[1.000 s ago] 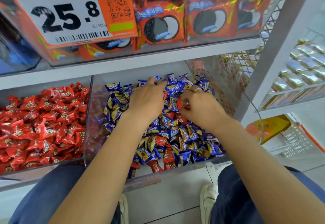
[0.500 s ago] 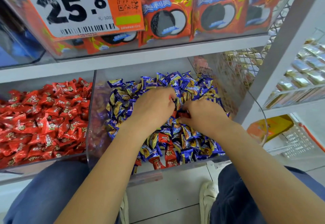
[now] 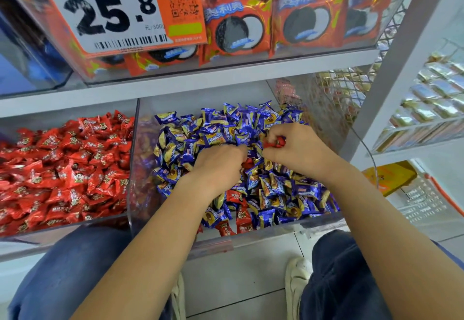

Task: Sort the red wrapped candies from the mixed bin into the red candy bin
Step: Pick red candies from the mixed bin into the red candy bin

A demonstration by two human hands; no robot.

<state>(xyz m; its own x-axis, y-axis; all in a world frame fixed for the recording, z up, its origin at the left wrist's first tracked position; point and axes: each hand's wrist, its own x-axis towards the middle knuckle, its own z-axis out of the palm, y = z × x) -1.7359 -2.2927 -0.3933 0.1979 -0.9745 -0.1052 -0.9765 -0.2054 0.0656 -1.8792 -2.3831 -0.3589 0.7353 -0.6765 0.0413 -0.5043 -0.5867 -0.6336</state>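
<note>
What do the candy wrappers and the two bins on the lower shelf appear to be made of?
The red wrapped candies and blue wrapped candies look wrapped in thin glossy film, plastic or foil-backed: crinkled, twisted ends and bright glints. The mixed bin and red candy bin look like clear rigid plastic, likely acrylic: candies show through the smooth, faintly reflective walls.

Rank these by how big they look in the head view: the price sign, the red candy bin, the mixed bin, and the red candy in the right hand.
1. Mixed bin
2. Red candy bin, cut off at the left, so unsure against the mixed bin
3. Price sign, nearer the camera
4. Red candy, pinched in the right hand
</note>
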